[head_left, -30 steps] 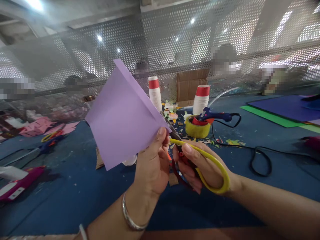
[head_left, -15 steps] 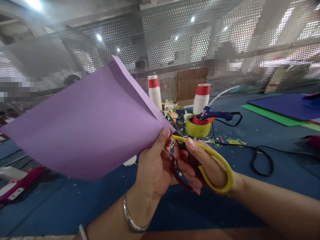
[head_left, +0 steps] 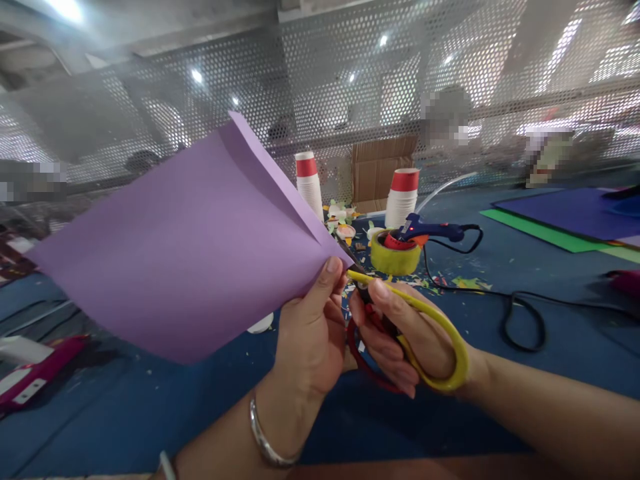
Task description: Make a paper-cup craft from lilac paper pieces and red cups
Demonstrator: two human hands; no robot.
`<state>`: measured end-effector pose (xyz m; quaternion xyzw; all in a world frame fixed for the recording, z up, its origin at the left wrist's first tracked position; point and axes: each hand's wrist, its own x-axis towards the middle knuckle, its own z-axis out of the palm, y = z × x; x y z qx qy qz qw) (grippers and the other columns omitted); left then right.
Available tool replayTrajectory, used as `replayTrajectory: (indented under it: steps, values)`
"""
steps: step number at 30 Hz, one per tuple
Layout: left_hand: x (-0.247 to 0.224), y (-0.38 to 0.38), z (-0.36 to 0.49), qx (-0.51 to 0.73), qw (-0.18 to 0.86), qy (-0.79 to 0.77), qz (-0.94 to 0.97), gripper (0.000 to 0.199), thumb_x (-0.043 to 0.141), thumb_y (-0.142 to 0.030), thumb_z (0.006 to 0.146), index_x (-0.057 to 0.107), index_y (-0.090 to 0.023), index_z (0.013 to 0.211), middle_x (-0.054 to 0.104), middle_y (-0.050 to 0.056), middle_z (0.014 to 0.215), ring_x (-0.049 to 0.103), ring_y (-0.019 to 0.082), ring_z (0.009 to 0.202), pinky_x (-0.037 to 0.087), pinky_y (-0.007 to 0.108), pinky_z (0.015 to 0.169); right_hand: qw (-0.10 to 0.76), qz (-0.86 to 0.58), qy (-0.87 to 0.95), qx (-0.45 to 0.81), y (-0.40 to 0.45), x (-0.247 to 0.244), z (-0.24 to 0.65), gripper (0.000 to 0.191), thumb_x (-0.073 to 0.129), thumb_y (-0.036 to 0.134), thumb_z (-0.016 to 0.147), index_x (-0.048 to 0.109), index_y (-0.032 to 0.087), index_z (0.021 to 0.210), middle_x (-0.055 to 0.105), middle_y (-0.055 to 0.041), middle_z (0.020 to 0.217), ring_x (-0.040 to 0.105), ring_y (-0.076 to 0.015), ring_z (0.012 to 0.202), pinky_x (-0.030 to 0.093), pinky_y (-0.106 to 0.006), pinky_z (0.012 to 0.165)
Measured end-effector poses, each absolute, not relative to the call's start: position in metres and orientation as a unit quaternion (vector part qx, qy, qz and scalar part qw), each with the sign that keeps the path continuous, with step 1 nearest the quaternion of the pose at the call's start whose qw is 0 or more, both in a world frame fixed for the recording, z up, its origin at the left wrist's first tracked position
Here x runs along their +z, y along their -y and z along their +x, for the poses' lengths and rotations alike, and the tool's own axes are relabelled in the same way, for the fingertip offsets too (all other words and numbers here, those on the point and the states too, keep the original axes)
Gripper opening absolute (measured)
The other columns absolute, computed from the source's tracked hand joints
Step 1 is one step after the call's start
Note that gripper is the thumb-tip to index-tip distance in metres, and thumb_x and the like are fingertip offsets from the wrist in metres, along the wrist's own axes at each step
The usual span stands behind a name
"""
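A large sheet of purple paper [head_left: 185, 247] is raised above the table, curved, with a folded strip along its upper right edge. My left hand [head_left: 313, 327] pinches its lower right corner between thumb and fingers. In my right hand [head_left: 400, 327] is a pair of scissors [head_left: 445, 320] with one yellow and one red handle. My thumb sits in the yellow loop and my fingers in the red one. The scissor blades lie at the paper's corner, just past my left fingertips, partly hidden behind the sheet.
Behind my hands stand two stacks of paper cups [head_left: 309, 187] and a roll of yellow tape [head_left: 395, 257] with a blue glue gun [head_left: 433, 230] resting on it. Its black cord [head_left: 525, 320] loops rightward. Paper scraps [head_left: 470, 285] litter the blue table. Coloured sheets [head_left: 555, 213] lie right; a magenta tool [head_left: 45, 373] lies left.
The sheet's far left corner has shifted slightly right. My right fingers and the red handle have dropped a little away from the yellow handle, so the scissor handles are spread wider.
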<state>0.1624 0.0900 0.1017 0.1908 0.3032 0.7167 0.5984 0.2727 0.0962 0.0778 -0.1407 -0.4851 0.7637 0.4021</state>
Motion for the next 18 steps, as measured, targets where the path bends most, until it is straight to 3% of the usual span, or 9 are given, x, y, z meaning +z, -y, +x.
replayTrajectory:
  steps: [18]
  values:
    - [0.1041, -0.0924, 0.1614, 0.721, 0.593, -0.300, 0.197, 0.014, 0.085, -0.013, 0.068, 0.071, -0.016, 0.071, 0.069, -0.002, 0.071, 0.062, 0.007, 0.063, 0.051, 0.018, 0.064, 0.421, -0.174, 0.504, 0.734, -0.0953, 0.0815, 0.2720, 0.043, 0.058, 0.059, 0.089, 0.053, 0.019, 0.076, 0.041, 0.0120, 0.040, 0.034, -0.0040, 0.024, 0.037, -0.014, 0.026]
